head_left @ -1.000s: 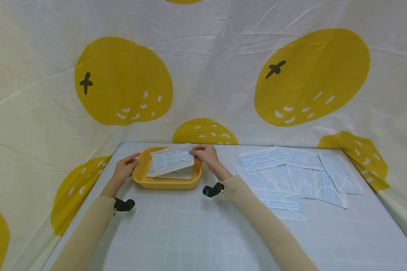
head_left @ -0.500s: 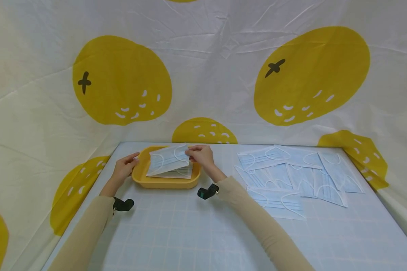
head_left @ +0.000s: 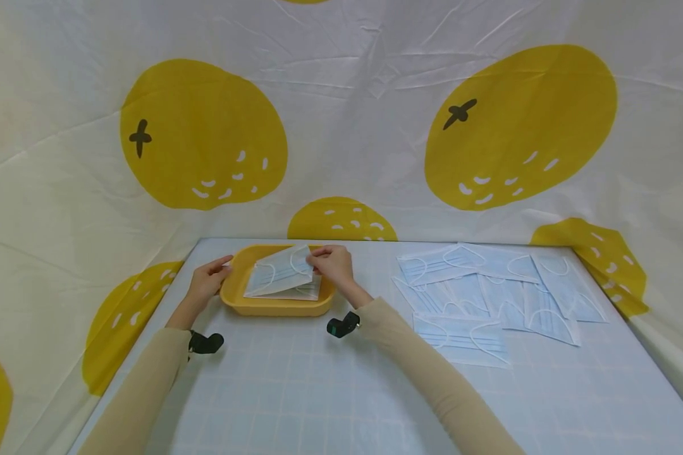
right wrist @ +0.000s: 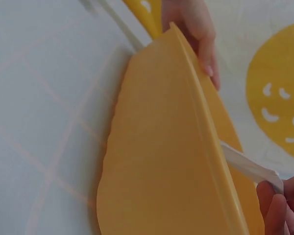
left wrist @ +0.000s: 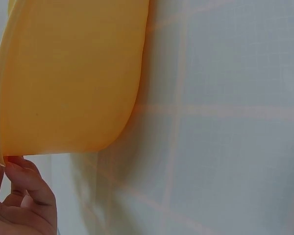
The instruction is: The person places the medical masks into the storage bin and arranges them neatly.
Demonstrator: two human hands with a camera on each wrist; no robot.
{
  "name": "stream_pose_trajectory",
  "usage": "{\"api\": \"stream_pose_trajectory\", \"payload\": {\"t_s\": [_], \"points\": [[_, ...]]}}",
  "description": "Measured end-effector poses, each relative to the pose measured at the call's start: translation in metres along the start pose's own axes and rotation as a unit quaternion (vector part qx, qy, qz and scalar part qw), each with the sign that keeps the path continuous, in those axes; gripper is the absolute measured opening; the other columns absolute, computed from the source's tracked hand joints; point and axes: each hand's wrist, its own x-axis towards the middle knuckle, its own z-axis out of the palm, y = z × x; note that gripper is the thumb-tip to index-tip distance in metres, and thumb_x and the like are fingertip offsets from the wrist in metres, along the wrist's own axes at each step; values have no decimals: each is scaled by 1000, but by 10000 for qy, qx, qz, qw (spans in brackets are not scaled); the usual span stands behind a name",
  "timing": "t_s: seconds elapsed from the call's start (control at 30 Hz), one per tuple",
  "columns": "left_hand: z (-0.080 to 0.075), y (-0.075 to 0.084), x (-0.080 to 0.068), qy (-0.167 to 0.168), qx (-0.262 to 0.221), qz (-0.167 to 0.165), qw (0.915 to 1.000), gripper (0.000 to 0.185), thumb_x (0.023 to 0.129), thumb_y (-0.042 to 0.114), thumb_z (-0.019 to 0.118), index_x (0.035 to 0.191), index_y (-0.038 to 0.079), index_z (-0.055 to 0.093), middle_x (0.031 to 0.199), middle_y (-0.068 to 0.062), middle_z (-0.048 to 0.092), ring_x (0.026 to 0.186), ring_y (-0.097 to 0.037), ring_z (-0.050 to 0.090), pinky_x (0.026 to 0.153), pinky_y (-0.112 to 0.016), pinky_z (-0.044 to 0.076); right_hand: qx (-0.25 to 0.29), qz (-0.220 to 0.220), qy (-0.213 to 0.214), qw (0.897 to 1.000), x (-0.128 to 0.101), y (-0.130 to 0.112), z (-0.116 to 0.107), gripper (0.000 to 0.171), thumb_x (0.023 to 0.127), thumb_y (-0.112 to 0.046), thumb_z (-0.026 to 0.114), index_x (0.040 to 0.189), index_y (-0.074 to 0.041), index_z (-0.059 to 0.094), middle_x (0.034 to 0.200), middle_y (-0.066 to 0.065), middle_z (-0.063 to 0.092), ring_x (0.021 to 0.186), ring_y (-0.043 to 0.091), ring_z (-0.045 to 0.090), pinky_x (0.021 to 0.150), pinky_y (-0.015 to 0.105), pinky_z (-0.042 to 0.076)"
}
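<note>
Nearest, two beige sleeves reach in over a pale blue table [head_left: 296, 392] with a grid of light lines: left sleeve [head_left: 139, 392], right sleeve [head_left: 432, 385]. A small black device sits at each wrist, left device [head_left: 207, 344] and right device [head_left: 343, 325]. On the table's right side, a loose spread of overlapping blue face masks [head_left: 489, 284], white ear loops showing; one mask [head_left: 461, 341] lies closest to the person. To its left, toward the back edge, a yellow tray [head_left: 273, 308] with rounded corners. Left hand [head_left: 207, 283] at the tray's left end, thumb and fingers pinching the rim. Right hand [head_left: 334, 262] over the tray's right side, fingertips pinching the upper right corner of a held mask [head_left: 284, 272]. That mask slants above the tray, its right end raised, its left end low over at least one more mask [head_left: 287, 294] lying inside. Right wrist view: the held mask seen nearly edge-on above the rim. Behind the table, a creased white cloth [head_left: 353, 126] printed with big yellow fruit [head_left: 205, 133], some bearing dark cross marks.
</note>
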Motion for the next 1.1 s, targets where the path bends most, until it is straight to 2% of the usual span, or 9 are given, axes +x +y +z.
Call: {"api": "stream_pose_trajectory", "payload": {"t_s": [0.13, 0.23, 0.53, 0.77, 1.1], "points": [[0, 1, -1, -39, 8, 32, 10000, 46, 102, 25, 47, 146, 11, 42, 120, -15, 49, 71, -6, 48, 56, -17, 48, -178, -177, 32, 9997, -1, 0, 2, 17, 82, -16, 75, 90, -1, 74, 84, 13, 74, 65, 28, 69, 55, 21, 54], [0, 0, -1, -42, -42, 62, 10000, 46, 102, 24, 47, 146, 11, 42, 118, -13, 50, 69, -5, 48, 56, -17, 48, -189, -114, 33, 9998, -1, -1, 2, 17, 82, -17, 76, 90, -2, 74, 84, 13, 74, 72, 32, 70, 56, 22, 55], [0, -3, -1, -24, -85, 183, 9998, 46, 101, 25, 48, 145, 10, 43, 115, -12, 50, 69, -3, 47, 55, -17, 47, 316, 454, -33, 9985, 0, -5, 1, 19, 82, -19, 76, 93, -2, 74, 90, 13, 74, 66, 19, 70, 70, 31, 58], [0, -2, -1, -61, -99, 151, 9998, 46, 102, 24, 48, 145, 10, 43, 114, -11, 50, 68, -3, 48, 55, -17, 48, 356, 510, -98, 9980, -5, -9, 2, 15, 83, -16, 74, 91, -3, 74, 86, 9, 73, 60, 12, 67, 62, 22, 57], [0, -1, 0, -36, -39, -12, 10000, 45, 102, 24, 46, 145, 11, 42, 120, -14, 49, 72, -7, 49, 58, -16, 49, -72, 441, -22, 9990, -6, -10, 7, 16, 83, -14, 74, 93, -1, 73, 90, 14, 72, 62, 17, 67, 61, 24, 57]]}}
